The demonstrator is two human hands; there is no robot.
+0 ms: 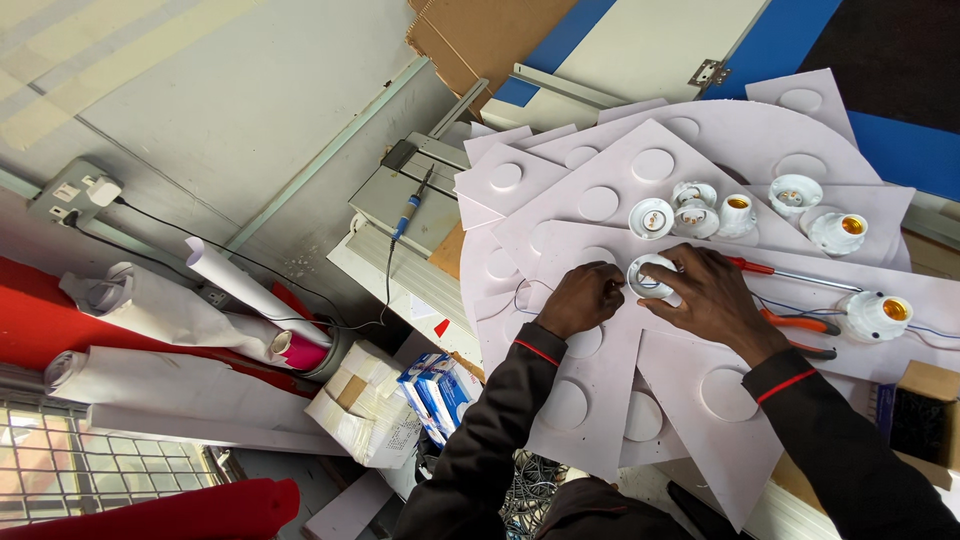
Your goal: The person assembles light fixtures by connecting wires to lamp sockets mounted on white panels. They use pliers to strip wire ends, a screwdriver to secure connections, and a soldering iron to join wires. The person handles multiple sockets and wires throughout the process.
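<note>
White lamp holder sits on the white panel at centre; right hand curled over it, fingers on its rim; left hand closed beside it, pinching a thin wire, it seems; holder looks light, rigid, smooth plastic, likely brittle; best gripped round the outer ring; spare holders beyond.

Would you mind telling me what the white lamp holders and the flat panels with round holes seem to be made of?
The lamp holder under both hands looks like glossy white moulded plastic; the one at the right shows a brass-coloured, probably metal, insert. The white panels look matte and rigid, with cleanly cut discs: perhaps foam board or plastic sheet, hard to tell which.
</note>
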